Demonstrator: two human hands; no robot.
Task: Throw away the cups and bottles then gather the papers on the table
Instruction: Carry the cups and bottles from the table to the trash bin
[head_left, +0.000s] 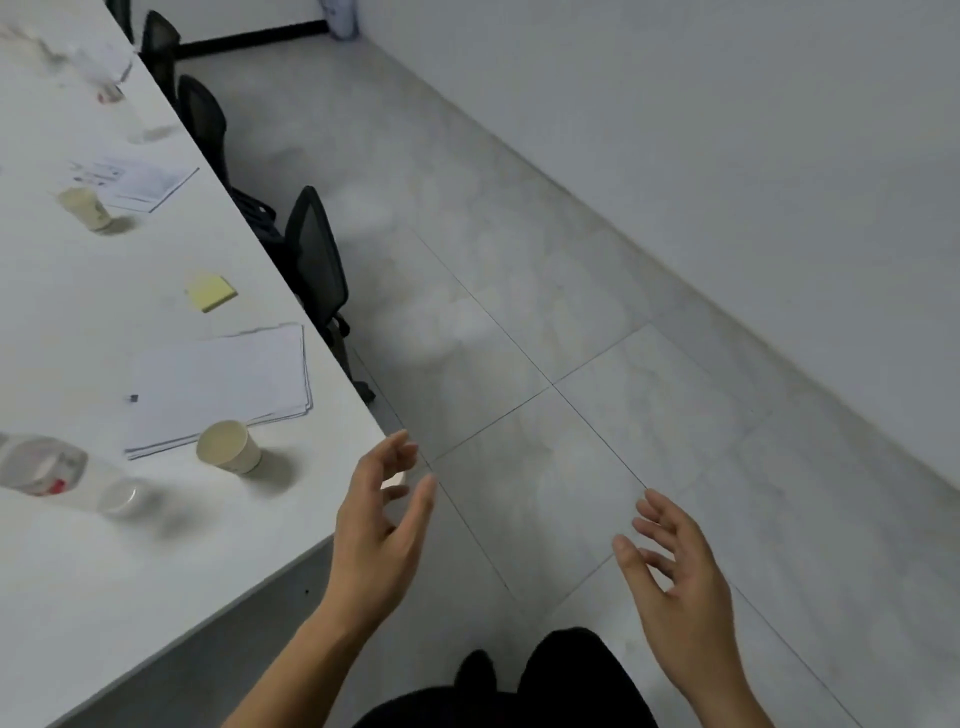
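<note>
On the white table (78, 571) at the left stands a paper cup (229, 448), close to the near corner. Beside it lies a clear plastic bottle (62, 475) on its side. A stack of white papers (223, 387) sits behind the cup, with a yellow sticky pad (211, 292) further back. Another paper cup (85, 208) stands by printed sheets (137, 182); a blurred bottle (104, 78) is at the far end. My left hand (379, 535) hovers empty at the table's corner, fingers relaxed. My right hand (675, 577) hangs over the floor, fingers spread and empty.
Black office chairs (311, 260) line the table's right edge. Grey tiled floor (519, 338) runs between the table and a white wall (727, 130). A pale bin-like object (340, 18) stands in the far corner. My dark-clothed legs (519, 691) show at the bottom.
</note>
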